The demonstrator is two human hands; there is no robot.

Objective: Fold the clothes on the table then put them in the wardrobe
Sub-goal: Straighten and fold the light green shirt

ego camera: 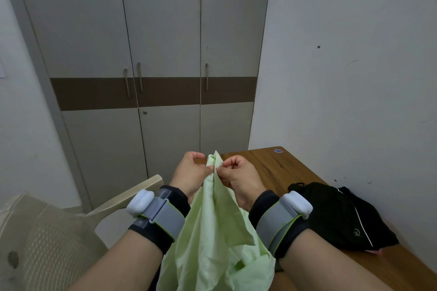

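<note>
Item, nearest: pale green garment, hanging from my hands in front of the table and draping over its near edge. My left hand and right hand are pinching its top edge, fingers curled, close together, knuckles almost touching. Both wrists are wearing grey bands with white modules.

Item: beige plastic chair, standing left of the table.

Item: black garment, lying bunched on the table's right side against the wall.

Item, farthest: wardrobe, standing beyond the table's far left corner, its three doors closed.
</note>
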